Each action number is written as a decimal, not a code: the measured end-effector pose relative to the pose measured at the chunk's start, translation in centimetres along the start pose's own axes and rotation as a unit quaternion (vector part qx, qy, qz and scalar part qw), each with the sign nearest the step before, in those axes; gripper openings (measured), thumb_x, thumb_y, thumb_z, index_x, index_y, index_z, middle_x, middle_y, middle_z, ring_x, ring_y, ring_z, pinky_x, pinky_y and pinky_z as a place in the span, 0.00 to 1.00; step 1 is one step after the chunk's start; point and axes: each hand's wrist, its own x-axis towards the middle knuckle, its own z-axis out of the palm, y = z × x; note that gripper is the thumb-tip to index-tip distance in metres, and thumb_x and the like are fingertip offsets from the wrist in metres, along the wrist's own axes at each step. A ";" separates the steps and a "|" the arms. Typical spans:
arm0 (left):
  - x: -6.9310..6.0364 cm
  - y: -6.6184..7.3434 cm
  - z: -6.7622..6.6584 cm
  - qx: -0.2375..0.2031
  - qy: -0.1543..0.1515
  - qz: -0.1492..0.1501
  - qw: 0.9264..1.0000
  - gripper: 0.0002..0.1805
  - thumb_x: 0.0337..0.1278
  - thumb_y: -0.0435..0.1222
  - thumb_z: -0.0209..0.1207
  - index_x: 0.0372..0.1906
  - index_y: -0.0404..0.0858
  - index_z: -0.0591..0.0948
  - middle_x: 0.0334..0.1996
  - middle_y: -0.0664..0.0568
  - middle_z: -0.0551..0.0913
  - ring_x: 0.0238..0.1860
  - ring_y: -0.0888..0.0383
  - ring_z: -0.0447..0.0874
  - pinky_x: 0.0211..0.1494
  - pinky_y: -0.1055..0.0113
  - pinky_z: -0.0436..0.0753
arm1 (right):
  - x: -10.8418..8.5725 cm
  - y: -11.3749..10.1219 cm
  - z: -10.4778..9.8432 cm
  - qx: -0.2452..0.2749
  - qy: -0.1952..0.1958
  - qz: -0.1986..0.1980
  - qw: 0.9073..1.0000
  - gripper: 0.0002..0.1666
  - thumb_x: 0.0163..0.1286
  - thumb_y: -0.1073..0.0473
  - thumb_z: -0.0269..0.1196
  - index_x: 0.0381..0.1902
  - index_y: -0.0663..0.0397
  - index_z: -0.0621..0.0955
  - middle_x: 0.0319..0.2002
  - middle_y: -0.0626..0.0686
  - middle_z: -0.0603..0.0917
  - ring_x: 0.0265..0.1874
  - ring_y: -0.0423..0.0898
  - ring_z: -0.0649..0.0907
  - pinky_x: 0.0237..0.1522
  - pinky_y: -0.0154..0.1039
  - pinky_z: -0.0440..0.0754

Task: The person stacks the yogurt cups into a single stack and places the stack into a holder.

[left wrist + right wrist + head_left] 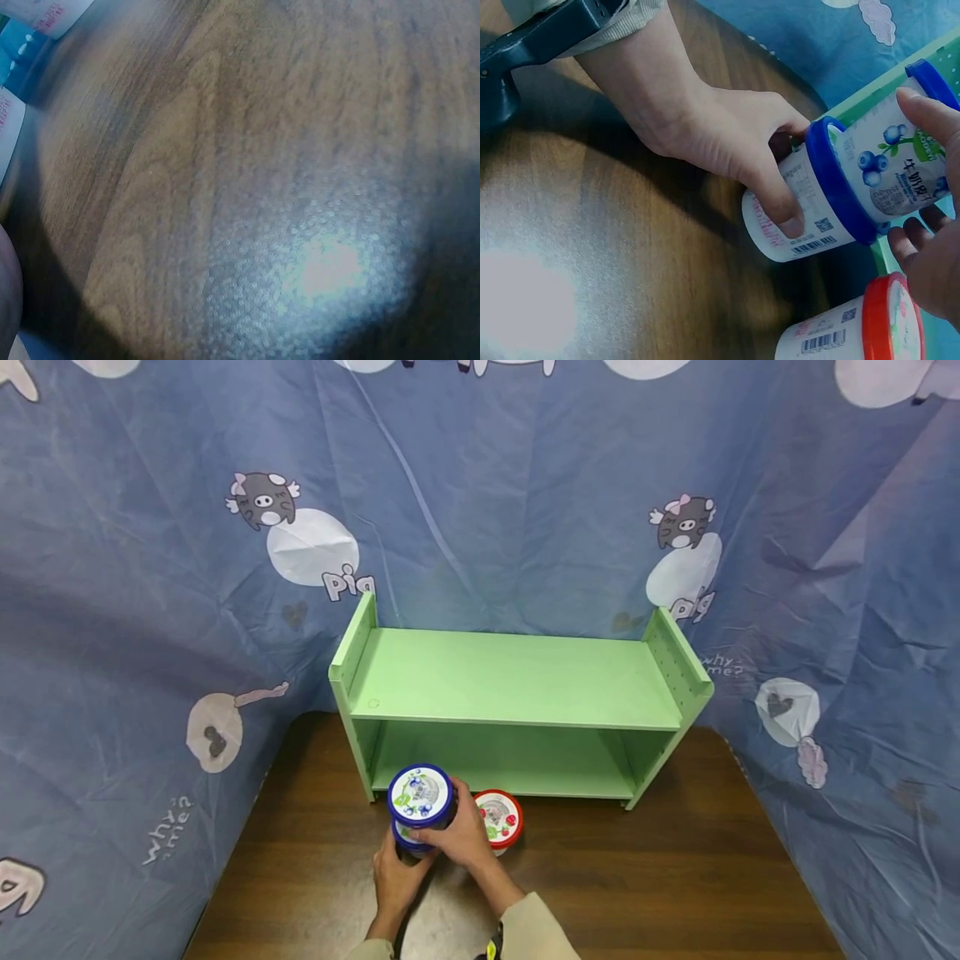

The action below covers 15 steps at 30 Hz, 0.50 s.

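Note:
Two white tubs with blue lids and blueberry pictures are stacked in front of the green shelf. My left hand [396, 878] grips the lower blueberry tub [802, 202], its thumb along the side in the right wrist view. The upper blueberry tub [422, 795] sits on that lid, and my right hand [467, 837] holds it between thumb and fingers. Just to the right is a red-lidded tub with strawberry pictures [501, 818], touched by neither hand. Only slivers of the tubs [9, 127] enter the left wrist view, at its left edge.
A green two-tier shelf [510, 681] with raised side panels stands at the back of the brown wooden table [645, 877]. Blue curtain cloth [510, 502] with pig prints hangs behind it and on both sides.

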 end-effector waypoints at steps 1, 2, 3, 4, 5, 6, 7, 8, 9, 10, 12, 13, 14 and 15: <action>0.0 0.0 0.0 0.000 0.001 -0.001 1.000 0.47 0.31 0.43 0.79 0.64 0.33 0.74 0.58 0.35 0.82 0.51 0.31 0.80 0.53 0.40 0.75 | 0.0 0.0 -0.1 -0.001 0.000 -0.001 1.000 0.58 0.42 0.51 0.82 0.69 0.58 0.67 0.62 0.60 0.80 0.62 0.56 0.79 0.66 0.56 0.74; 0.0 0.0 0.0 0.000 0.002 0.000 1.000 0.47 0.30 0.43 0.79 0.64 0.33 0.74 0.58 0.35 0.82 0.50 0.31 0.80 0.53 0.40 0.75 | 0.0 -0.1 -0.2 0.003 -0.001 -0.003 1.000 0.58 0.42 0.51 0.82 0.69 0.58 0.67 0.62 0.61 0.80 0.62 0.57 0.79 0.65 0.56 0.74; 0.0 0.1 0.0 -0.001 0.003 0.000 1.000 0.47 0.30 0.42 0.79 0.64 0.33 0.74 0.58 0.35 0.82 0.50 0.31 0.80 0.53 0.39 0.75 | 0.0 -0.1 -0.3 0.006 -0.004 -0.006 1.000 0.58 0.42 0.52 0.82 0.69 0.57 0.67 0.61 0.61 0.80 0.62 0.56 0.79 0.65 0.56 0.75; 0.0 0.1 0.0 -0.001 0.003 0.000 1.000 0.47 0.31 0.42 0.79 0.64 0.33 0.74 0.58 0.35 0.82 0.50 0.31 0.80 0.53 0.39 0.75 | -0.1 -0.2 -0.4 0.009 -0.007 -0.010 1.000 0.58 0.42 0.52 0.82 0.69 0.57 0.67 0.61 0.61 0.80 0.61 0.56 0.80 0.64 0.56 0.76; 0.0 0.1 -0.1 -0.001 0.003 0.001 1.000 0.47 0.31 0.42 0.79 0.64 0.33 0.74 0.58 0.34 0.82 0.50 0.31 0.80 0.53 0.39 0.75 | -0.1 -0.2 -0.6 0.012 -0.011 -0.014 1.000 0.58 0.42 0.53 0.82 0.69 0.57 0.67 0.61 0.61 0.80 0.61 0.57 0.80 0.63 0.56 0.78; 0.0 0.1 0.0 -0.002 0.001 -0.001 1.000 0.47 0.31 0.42 0.78 0.64 0.33 0.74 0.58 0.34 0.82 0.50 0.31 0.79 0.53 0.40 0.74 | -0.1 -0.2 -0.8 0.017 -0.016 -0.018 1.000 0.58 0.42 0.53 0.82 0.69 0.58 0.66 0.60 0.62 0.80 0.61 0.57 0.79 0.62 0.56 0.78; 0.0 0.1 0.0 -0.002 0.001 -0.001 1.000 0.47 0.32 0.42 0.78 0.64 0.33 0.74 0.58 0.34 0.82 0.50 0.31 0.79 0.53 0.40 0.74 | -0.2 -0.3 -0.9 0.023 -0.021 -0.020 0.999 0.59 0.42 0.54 0.82 0.70 0.59 0.66 0.61 0.63 0.79 0.61 0.57 0.79 0.61 0.56 0.79; 0.0 0.1 -0.1 0.000 0.000 -0.002 1.000 0.46 0.32 0.42 0.78 0.64 0.32 0.73 0.58 0.34 0.82 0.50 0.31 0.79 0.53 0.40 0.74 | -0.2 -0.3 -1.1 0.026 -0.025 -0.022 0.999 0.60 0.42 0.54 0.82 0.70 0.60 0.65 0.61 0.63 0.78 0.61 0.58 0.79 0.61 0.57 0.79; 0.0 0.1 -0.1 -0.001 -0.001 -0.004 1.000 0.46 0.33 0.42 0.78 0.64 0.32 0.73 0.58 0.34 0.82 0.50 0.31 0.79 0.53 0.40 0.74 | -0.3 -0.3 -1.3 0.025 -0.027 -0.023 0.999 0.60 0.42 0.55 0.82 0.71 0.61 0.64 0.61 0.64 0.78 0.61 0.58 0.78 0.60 0.57 0.79; 0.0 0.1 -0.1 0.000 -0.002 -0.003 1.000 0.47 0.33 0.42 0.78 0.65 0.32 0.73 0.59 0.34 0.82 0.50 0.31 0.79 0.53 0.40 0.74 | -0.3 -0.4 -1.4 0.026 -0.029 -0.023 0.999 0.61 0.42 0.55 0.82 0.71 0.61 0.63 0.62 0.64 0.77 0.62 0.58 0.78 0.60 0.58 0.79; 0.0 0.1 -0.1 0.002 -0.004 -0.006 1.000 0.47 0.33 0.43 0.78 0.65 0.32 0.73 0.59 0.34 0.81 0.51 0.31 0.79 0.53 0.40 0.74 | -0.4 -0.4 -1.8 0.029 -0.028 -0.025 0.999 0.62 0.43 0.56 0.82 0.72 0.63 0.62 0.62 0.65 0.76 0.62 0.60 0.77 0.60 0.59 0.78; 0.0 0.1 -0.1 0.001 -0.004 -0.005 1.000 0.47 0.33 0.43 0.78 0.65 0.32 0.73 0.59 0.34 0.81 0.51 0.31 0.79 0.53 0.40 0.74 | -0.5 -0.4 -2.0 0.033 -0.027 -0.024 0.999 0.62 0.42 0.57 0.82 0.72 0.64 0.62 0.63 0.66 0.75 0.62 0.60 0.77 0.60 0.59 0.78; 0.0 0.1 -0.1 0.002 -0.004 -0.005 1.000 0.48 0.33 0.44 0.78 0.65 0.32 0.73 0.59 0.34 0.81 0.51 0.31 0.79 0.53 0.40 0.74 | -0.5 -0.4 -2.2 0.037 -0.026 -0.025 0.999 0.62 0.42 0.58 0.82 0.72 0.64 0.62 0.63 0.66 0.75 0.62 0.61 0.77 0.61 0.60 0.78; 0.0 0.1 0.0 0.000 -0.002 -0.002 1.000 0.48 0.32 0.44 0.78 0.65 0.32 0.73 0.59 0.34 0.81 0.51 0.31 0.79 0.54 0.40 0.73 | -0.5 -0.4 -2.4 0.042 -0.025 -0.027 0.998 0.62 0.42 0.58 0.82 0.72 0.65 0.61 0.63 0.67 0.74 0.63 0.62 0.76 0.61 0.60 0.77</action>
